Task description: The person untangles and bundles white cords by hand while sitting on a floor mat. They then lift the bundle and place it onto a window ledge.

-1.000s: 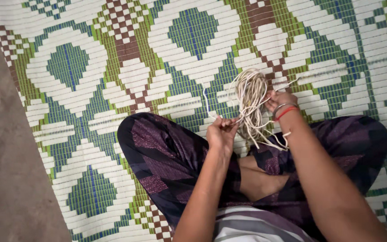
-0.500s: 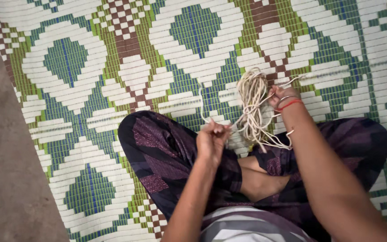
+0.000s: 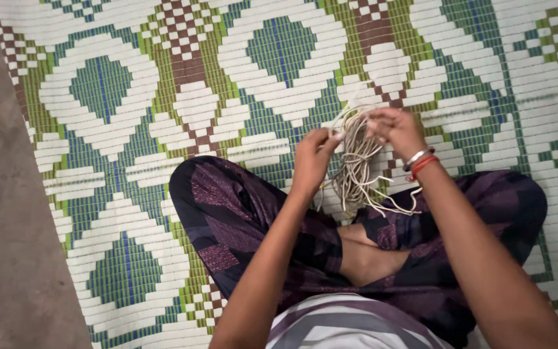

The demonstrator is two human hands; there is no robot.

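- The left hand has its fingertips pinched narrow on the top of a bundle of pale cord, thumb and forefinger closed on a few strands near the upper loop.
- The right hand meets it from the other side, its fingers curled shut around the same upper loop, so both hands hold the bundle between them, close together.
- The cord hangs down from the two hands in a loose, tangled skein; its loose ends trail onto the lap and over the right knee.
- On the right wrist sit a silver bangle and a red bangle, just beside each other.
- Below the hands, the person sits cross-legged in dark purple patterned trousers, with a striped top at the bottom edge.
- Under them lies a woven mat, white diamonds on green and blue with brown checked bands.
- At the left, past the mat's edge, is a bare grey floor, dull and smooth.
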